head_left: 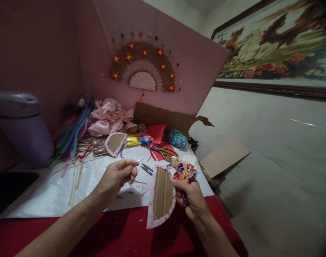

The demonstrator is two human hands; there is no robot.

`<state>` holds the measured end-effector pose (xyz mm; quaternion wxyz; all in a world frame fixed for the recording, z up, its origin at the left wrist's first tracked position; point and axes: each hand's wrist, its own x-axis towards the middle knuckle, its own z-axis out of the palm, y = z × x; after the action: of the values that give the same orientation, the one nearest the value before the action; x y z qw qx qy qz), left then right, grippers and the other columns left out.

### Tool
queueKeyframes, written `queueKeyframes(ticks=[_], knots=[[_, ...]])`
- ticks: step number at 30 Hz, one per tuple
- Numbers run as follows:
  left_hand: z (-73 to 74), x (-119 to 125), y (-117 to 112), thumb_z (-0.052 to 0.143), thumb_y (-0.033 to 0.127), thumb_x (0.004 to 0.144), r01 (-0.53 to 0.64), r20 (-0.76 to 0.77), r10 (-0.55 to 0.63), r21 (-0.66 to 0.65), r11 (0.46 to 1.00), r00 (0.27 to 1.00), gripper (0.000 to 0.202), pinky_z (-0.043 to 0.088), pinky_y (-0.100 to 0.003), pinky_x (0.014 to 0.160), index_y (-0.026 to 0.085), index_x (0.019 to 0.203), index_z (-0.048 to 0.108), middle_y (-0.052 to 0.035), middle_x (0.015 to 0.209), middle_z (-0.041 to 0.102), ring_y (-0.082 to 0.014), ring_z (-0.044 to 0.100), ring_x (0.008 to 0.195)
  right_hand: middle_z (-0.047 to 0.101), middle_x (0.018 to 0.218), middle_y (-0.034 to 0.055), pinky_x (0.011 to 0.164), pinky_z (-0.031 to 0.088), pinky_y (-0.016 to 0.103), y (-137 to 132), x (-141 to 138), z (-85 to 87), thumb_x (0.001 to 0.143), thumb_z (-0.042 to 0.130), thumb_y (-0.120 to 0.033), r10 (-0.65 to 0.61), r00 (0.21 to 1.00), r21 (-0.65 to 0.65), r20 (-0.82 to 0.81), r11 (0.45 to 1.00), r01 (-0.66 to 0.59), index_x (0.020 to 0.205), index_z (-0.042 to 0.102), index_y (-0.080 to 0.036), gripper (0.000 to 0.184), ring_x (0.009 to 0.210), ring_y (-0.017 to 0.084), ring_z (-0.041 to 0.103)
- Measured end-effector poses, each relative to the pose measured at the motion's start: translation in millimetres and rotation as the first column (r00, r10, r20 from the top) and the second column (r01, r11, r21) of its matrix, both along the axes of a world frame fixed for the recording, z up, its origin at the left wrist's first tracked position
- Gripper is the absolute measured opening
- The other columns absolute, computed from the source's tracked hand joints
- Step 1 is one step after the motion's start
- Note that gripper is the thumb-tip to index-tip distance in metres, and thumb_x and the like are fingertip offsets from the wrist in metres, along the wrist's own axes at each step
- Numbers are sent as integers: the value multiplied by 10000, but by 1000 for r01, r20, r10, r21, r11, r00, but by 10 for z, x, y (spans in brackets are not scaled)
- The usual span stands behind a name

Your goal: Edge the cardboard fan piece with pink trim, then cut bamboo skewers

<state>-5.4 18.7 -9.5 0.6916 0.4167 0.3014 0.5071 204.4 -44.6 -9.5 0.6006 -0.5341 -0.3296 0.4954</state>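
Note:
My right hand (pixel 191 198) grips a half-round piece of cardboard (pixel 163 194), its curved edge wrapped in pink dotted fabric and its brown back facing me. In the same hand is a flower-patterned glue gun (pixel 183 169), its handle partly hidden by the fingers. To the left, my left hand (pixel 122 171) is closed in a pinch above the white sheet; whatever sits between the fingertips is too fine to make out. Thread snips (pixel 146 169) lie between the two hands, with small scraps around them. Farther back rests a second fabric-edged cardboard half-round (pixel 115 144).
Behind are pink fabric (pixel 109 116), scissors (pixel 164 150), blue yarn (pixel 177 138), red paper (pixel 156 132) and torn cardboard (pixel 163 116). Thin sticks (pixel 77 175) and a purple bin (pixel 24 132) stand left. A pink board (pixel 195 64) bears a flowered arch (pixel 144 48).

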Motion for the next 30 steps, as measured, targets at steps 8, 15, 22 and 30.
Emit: queueKeyframes(ticks=[8,15,22,30], knots=[[15,-14,9,743,129,539,-127,-60,125,-23,992,990,209,375,-186,444,100,712,629,-33,633,659,-80,532,465,416,355,-94,250,232,120,36,53,-54,604,741,-267,-24,999,18,29,1000,24,607,495,-144,275,280,23,303],[-52,1,-4,737,291,609,-106,-122,106,2,994,987,296,320,-176,391,113,815,621,6,533,619,-69,479,382,414,361,-97,250,229,129,45,27,-71,592,747,-262,-6,999,1,31,1000,6,605,492,-154,278,277,28,305],[-60,24,-10,630,411,721,-102,-198,99,-5,995,975,313,329,-188,411,111,802,597,19,513,583,-71,470,388,430,402,-90,251,226,130,-52,-116,29,641,715,-264,200,979,-9,36,980,-199,670,545,-147,208,287,26,302],[-20,67,-84,641,216,702,71,-223,-54,66,995,973,186,401,-209,603,144,870,606,-17,787,638,-108,549,678,449,384,-78,253,207,142,-72,-183,93,630,713,-262,266,959,-22,95,964,-265,694,580,-124,202,275,27,291]])
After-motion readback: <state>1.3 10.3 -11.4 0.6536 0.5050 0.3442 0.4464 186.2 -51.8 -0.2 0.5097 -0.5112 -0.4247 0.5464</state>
